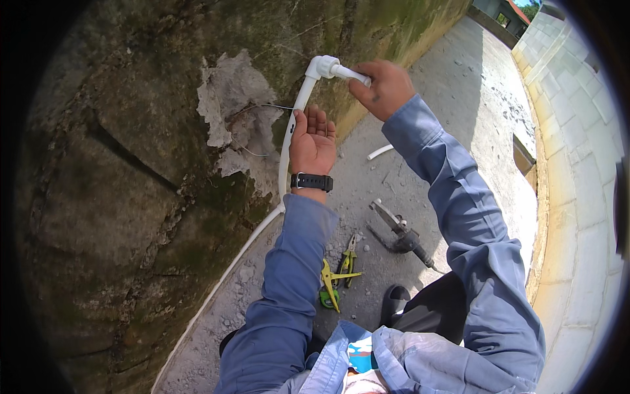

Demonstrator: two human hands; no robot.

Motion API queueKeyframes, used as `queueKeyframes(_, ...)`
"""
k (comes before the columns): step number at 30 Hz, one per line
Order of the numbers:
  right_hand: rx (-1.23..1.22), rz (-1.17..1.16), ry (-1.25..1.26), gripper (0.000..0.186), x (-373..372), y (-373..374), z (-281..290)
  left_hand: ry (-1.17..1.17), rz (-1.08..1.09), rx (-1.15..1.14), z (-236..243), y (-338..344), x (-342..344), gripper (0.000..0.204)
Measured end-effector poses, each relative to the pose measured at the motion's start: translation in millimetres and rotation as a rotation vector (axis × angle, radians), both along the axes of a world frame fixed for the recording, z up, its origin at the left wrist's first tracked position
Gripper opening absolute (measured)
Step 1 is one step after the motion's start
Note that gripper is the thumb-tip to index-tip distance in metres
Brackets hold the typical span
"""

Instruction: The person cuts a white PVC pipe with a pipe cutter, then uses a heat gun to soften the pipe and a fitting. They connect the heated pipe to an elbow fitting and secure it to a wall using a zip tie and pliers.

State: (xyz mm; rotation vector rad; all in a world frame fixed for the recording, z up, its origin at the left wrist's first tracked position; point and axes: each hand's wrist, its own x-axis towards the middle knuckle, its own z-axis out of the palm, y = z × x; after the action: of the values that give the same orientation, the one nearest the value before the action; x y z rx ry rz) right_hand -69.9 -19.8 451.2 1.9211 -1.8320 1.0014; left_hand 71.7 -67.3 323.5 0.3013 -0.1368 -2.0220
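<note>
The step in hand looks like seating the stub in the elbow atop the pipe, beside the lower edge of the wall. The right hand pinches the stub; the left hand, fingers loosely open, seems to touch the pipe. Next probably calls for steadying the pipe and pushing straight

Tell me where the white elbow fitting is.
In the head view, the elbow fitting is at upper centre, topping the white pipe, above the left hand and left of the right hand.
</note>
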Motion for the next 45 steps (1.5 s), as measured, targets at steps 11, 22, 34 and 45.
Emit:
queueKeyframes(11, 0.004, 0.029, -0.118, 0.027, 3.6, -6.9, -9.5, 0.072, 0.017, 0.014, -3.5, -1.3, -0.2, 0.032)
queueKeyframes(22, -0.019, 0.031, -0.064, 0.024, 7.3, -14.5, -10.5, 0.115, -0.012, 0.011, -3.3, -0.7, 4.3, 0.030)
queueKeyframes(34, 0.039, -0.012, -0.005, 0.024, 5.5, -16.8, -2.9, 0.034, 0.001, 0.107, -15.3, 32.7, -30.7, 0.029)
queueKeyframes(45, 0.207, -0.137, -0.035, 0.031, 10.0, -34.0, 3.9, -1.025, -0.681, -0.628, -103.7, 96.6, -80.5, 0.033)
